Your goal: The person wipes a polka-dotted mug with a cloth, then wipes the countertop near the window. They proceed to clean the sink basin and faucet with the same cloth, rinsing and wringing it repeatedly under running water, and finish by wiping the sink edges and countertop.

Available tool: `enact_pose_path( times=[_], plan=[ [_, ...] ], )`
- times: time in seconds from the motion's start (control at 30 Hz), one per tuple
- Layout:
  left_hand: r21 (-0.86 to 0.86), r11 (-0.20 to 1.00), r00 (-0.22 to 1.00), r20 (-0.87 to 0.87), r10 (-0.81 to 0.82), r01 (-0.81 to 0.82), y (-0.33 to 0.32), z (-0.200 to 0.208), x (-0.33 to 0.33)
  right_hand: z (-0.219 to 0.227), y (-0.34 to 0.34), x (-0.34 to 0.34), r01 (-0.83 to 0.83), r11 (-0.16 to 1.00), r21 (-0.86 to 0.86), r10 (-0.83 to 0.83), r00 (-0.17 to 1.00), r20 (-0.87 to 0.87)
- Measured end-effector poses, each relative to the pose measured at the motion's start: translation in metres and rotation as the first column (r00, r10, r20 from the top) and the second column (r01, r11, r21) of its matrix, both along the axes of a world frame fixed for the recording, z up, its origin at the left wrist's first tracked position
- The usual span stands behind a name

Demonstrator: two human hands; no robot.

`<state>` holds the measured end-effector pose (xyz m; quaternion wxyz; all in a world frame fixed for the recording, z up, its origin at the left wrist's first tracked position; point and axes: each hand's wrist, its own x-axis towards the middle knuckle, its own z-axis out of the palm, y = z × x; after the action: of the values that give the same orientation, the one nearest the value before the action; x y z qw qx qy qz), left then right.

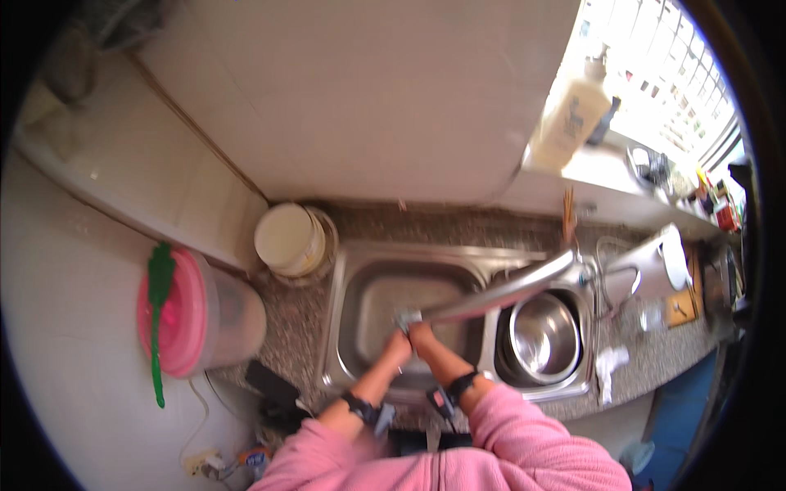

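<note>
Both of my hands are close together over the left basin of a steel sink, under the end of the long curved tap. My left hand and my right hand nearly touch. Just beyond them, at the tip of the spout, is a small pale grey-blue patch; whether it is water or an object I cannot make out. My fingers are too small and blurred to show what they hold, if anything. Dark bands with small devices circle both forearms.
A steel pot sits in the right basin. White tubs stand behind left, near a pink-lidded container with a green brush. A white cloth lies right of the sink. A large pump bottle occupies the windowsill.
</note>
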<state>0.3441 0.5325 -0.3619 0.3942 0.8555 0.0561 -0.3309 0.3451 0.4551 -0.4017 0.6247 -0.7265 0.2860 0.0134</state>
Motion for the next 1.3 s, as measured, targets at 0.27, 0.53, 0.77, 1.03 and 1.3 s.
enact_pose_path(
  times=[0.27,0.53,0.77,1.03,1.3],
  plan=[
    [-0.223,0.934,0.936,-0.28,0.214,-0.28,-0.004,0.028,-0.01,-0.006,-0.075,0.007,0.205,0.95,0.234,-0.152,0.962,-0.225],
    [-0.274,0.91,0.911,-0.359,0.204,-0.312,-0.018,0.043,0.011,0.049,-0.053,-0.017,0.173,0.746,0.643,0.115,0.918,-0.38],
    [-0.237,0.957,0.89,-0.454,0.042,-0.166,-0.001,0.038,-0.001,0.025,-0.063,-0.018,-0.265,0.964,0.007,0.245,0.881,-0.405],
    [-0.33,0.861,0.881,-0.407,0.24,-0.386,-0.003,-0.004,0.044,0.033,-0.05,-0.012,-0.382,0.912,-0.152,0.286,0.855,-0.433],
    [-0.217,0.836,0.749,-0.593,0.296,-0.503,-0.01,-0.023,0.053,0.084,-0.058,-0.021,-0.294,0.956,0.01,0.265,0.845,-0.465]
  ],
)
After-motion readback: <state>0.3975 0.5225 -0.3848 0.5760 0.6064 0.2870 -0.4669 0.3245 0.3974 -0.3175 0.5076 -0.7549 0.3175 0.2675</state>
